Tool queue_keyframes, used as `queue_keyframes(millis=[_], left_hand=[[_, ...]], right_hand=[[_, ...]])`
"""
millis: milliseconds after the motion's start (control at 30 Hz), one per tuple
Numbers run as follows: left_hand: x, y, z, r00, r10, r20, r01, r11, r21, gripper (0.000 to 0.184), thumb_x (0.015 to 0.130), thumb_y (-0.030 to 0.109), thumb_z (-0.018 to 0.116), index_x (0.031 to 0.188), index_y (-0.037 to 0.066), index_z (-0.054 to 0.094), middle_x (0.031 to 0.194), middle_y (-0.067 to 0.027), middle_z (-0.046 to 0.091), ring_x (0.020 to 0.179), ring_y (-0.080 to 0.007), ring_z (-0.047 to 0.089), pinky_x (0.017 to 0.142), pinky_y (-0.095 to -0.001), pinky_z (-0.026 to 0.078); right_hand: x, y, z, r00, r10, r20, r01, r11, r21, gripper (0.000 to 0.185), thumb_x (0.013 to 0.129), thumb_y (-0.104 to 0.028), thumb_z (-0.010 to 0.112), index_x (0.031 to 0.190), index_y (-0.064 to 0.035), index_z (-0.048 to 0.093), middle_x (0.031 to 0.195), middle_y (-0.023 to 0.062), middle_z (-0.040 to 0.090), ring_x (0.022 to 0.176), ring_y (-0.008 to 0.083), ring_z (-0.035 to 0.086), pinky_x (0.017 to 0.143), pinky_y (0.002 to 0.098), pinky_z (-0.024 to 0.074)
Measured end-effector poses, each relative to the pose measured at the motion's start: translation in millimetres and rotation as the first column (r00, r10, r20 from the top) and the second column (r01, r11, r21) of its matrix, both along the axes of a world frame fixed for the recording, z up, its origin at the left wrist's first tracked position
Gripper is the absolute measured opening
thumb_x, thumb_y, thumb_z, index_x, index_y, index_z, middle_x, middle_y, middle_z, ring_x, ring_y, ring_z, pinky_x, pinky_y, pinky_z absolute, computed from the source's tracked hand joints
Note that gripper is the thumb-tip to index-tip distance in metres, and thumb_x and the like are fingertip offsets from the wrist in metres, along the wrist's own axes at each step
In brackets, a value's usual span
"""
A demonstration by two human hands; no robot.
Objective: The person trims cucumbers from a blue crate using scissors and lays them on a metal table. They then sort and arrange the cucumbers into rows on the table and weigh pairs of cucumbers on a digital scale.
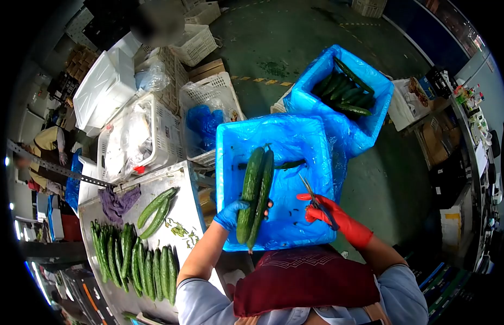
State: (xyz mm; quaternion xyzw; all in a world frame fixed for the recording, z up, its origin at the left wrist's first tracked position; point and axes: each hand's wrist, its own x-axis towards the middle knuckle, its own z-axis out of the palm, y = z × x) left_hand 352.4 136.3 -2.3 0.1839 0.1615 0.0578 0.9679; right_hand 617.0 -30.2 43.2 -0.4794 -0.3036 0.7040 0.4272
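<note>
My left hand (231, 214), in a blue glove, is closed around two long green cucumbers (252, 195) held side by side. They are over a crate lined with blue plastic (311, 127). Partly behind them, another cucumber (290, 164) lies in the crate. To the right, my right hand (341, 218) wears a red glove and grips a pair of scissors (308, 188), their blades pointing up and left over the crate. Small dark bits are scattered on the liner near the scissors.
On the metal table (182, 211) at left lie a row of cucumbers (135, 262), two separate cucumbers (157, 212), green trimmings (180, 229) and a purple cloth (119, 203). Behind at right, a second blue-lined crate (383, 100) holds several cucumbers. White crates (168, 154) stand at back left.
</note>
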Motion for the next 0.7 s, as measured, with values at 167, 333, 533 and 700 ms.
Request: queue_keyframes(millis=[167, 333, 533, 700], left_hand=[[-23, -23, 17, 0.992, -0.12, 0.034, 0.124, 0.967, -0.223, 0.075, 0.072, 0.031, 0.074, 0.132, 0.0, 0.042, 0.114, -0.0217, 0.056, 0.098, -0.0309, 0.061, 0.089, -0.0405, 0.051], [-38, -36, 11, 0.973, -0.204, 0.111, 0.228, 0.93, -0.287, 0.073, 0.073, 0.033, 0.072, 0.13, -0.002, 0.043, 0.113, -0.0239, 0.055, 0.097, -0.0354, 0.06, 0.088, -0.0423, 0.05], [-54, -40, 8, 0.965, -0.244, 0.092, 0.261, 0.921, -0.29, 0.074, 0.072, 0.034, 0.072, 0.132, 0.001, 0.043, 0.111, -0.0256, 0.057, 0.096, -0.0368, 0.06, 0.089, -0.0423, 0.049], [-56, -44, 19, 0.966, -0.25, 0.068, 0.259, 0.929, -0.264, 0.076, 0.07, 0.037, 0.073, 0.131, 0.001, 0.046, 0.106, -0.0252, 0.059, 0.092, -0.0353, 0.06, 0.083, -0.0396, 0.05]], right_hand=[[2, 18, -14, 0.999, 0.024, -0.028, -0.023, 1.0, 0.012, 0.045, 0.094, -0.017, 0.058, 0.136, -0.0082, 0.045, 0.097, 0.0035, 0.054, 0.093, 0.0131, 0.058, 0.085, 0.0268, 0.0502], [6, 24, 8, 0.985, 0.167, 0.043, -0.166, 0.986, -0.037, 0.04, 0.096, -0.021, 0.055, 0.134, -0.0092, 0.048, 0.104, 0.0034, 0.053, 0.098, 0.01, 0.058, 0.09, 0.0209, 0.049], [14, 21, 0, 0.96, 0.278, 0.023, -0.277, 0.96, -0.024, 0.04, 0.096, -0.019, 0.056, 0.133, -0.0076, 0.049, 0.104, 0.0032, 0.056, 0.097, 0.0081, 0.058, 0.086, 0.0233, 0.0494], [10, 19, 2, 0.936, 0.346, -0.066, -0.345, 0.938, 0.028, 0.041, 0.095, -0.019, 0.056, 0.133, -0.0062, 0.048, 0.098, 0.0025, 0.059, 0.091, 0.0066, 0.058, 0.074, 0.0218, 0.0487]])
